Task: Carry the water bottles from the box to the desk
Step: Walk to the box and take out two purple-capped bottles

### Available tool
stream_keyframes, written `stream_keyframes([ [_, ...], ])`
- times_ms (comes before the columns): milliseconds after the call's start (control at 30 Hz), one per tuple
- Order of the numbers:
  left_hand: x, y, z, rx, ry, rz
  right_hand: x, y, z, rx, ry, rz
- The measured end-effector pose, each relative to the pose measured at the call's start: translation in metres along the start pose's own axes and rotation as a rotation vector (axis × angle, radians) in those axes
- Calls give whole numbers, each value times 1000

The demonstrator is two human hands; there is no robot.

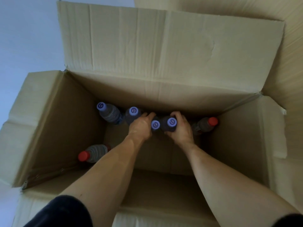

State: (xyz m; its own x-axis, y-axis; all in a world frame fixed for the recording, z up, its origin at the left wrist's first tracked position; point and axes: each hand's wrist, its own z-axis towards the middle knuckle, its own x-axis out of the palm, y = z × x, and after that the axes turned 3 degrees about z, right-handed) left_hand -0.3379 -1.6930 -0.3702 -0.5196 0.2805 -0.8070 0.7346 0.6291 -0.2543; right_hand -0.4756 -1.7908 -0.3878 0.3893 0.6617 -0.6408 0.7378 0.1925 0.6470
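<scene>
Open cardboard box, both hands gripping purple-capped bottles, red-capped bottles aside

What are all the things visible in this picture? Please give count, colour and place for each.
cardboard box: one, brown, open, flaps spread.
purple-capped bottles: four, along the far wall inside the box.
red-capped bottles: two, one at the far right, one at the near left.
floor: pale, left of the box.
left hand: one, grips a purple-capped bottle.
right hand: one, fingers curled round another purple-capped bottle.
sleeves: two, dark, at the bottom corners.
</scene>
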Motion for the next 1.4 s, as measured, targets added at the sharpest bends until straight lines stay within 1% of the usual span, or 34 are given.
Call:
stream_keyframes([
  [133,9,3,3,8,-48,-19,3,-5,3,-3,-10,9],
  [233,2,0,3,29,-49,-42,-6,-7,0,3,11,58],
  [367,-21,-5,-14,19,-8,-67,-28,-7,-12,66,70,221],
  [500,-52,-9,-39,43,10,-103,-54,8,-27,102,68,265],
  [600,-72,-6,-54,98,58,-266,-74,18,-37,133,91,404],
  [800,-108,1,-92,86,80,-826,-105,44,-69,176,236,792],
  [933,-116,-5,-115,-25,88,-1180,-113,67,-89,184,265,1046],
  [1067,-122,-20,-130,-65,81,-1479,-121,87,-102,175,283,1167],
  [1133,-125,-28,-134,-72,69,-1534,-125,95,-105,186,309,1186],
  [1200,-129,-34,-138,-76,99,-1559,-130,101,-106,187,353,1178],
  [1300,-137,-41,-145,-59,146,-1551,-139,107,-108,157,442,1113],
  [1400,-140,-44,-154,-58,134,-1528,-144,111,-107,152,486,1064],
])
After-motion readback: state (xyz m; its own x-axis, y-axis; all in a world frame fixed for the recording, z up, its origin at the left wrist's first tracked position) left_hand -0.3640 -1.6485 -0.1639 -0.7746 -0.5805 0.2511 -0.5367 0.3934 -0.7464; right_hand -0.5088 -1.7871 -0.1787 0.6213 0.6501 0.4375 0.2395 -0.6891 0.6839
